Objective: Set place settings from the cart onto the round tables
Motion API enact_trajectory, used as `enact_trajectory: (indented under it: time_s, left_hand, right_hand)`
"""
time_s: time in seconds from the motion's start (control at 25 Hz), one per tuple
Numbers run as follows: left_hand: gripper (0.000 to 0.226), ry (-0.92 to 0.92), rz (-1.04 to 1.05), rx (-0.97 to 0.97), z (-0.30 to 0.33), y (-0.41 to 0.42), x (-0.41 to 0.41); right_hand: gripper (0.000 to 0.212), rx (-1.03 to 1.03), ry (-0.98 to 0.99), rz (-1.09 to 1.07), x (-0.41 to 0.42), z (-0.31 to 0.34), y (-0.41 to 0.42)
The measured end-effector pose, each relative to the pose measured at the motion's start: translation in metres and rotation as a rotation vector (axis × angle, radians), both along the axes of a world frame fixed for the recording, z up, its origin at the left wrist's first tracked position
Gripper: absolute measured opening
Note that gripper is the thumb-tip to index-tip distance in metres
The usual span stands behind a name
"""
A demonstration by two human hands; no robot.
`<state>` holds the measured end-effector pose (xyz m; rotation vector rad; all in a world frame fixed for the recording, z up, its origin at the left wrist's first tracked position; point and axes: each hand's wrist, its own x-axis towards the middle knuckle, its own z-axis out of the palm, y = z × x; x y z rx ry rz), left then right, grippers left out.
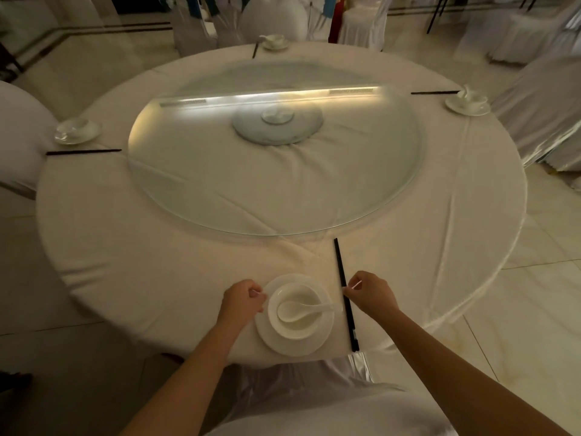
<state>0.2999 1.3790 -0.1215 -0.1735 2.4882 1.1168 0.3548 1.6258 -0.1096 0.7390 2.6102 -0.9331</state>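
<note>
At the near edge of the round table (151, 253) lies a white plate (292, 348) with a white bowl (297, 331) on it. A white spoon (295, 309) rests in the bowl. My left hand (242, 298) is curled at the plate's left rim, fingertips pinching it. A pair of black chopsticks (339, 262) lies just right of the plate, pointing toward the table's centre. My right hand (371, 294) pinches the chopsticks near their middle.
A glass turntable (251, 190) covers the table's centre. Three other settings with chopsticks sit at the left (77, 130), far (275, 41) and right (468, 102) edges. White-covered chairs stand close in front of me (314, 404), at left (19, 136) and at right (540, 105).
</note>
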Motion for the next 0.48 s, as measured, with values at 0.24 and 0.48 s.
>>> enact_trajectory:
  time_s: [0.24, 0.48]
  left_hand:
    - [0.034, 0.166, -0.639, -0.328, 0.089, 0.045, -0.056]
    - [0.04, 0.398, -0.837, -0.592, 0.226, 0.079, -0.11]
  right_hand:
    - [0.049, 0.268, -0.003, 0.396, -0.049, 0.088, 0.008]
    - [0.05, 0.347, 0.134, 0.473, -0.097, 0.228, 0.026]
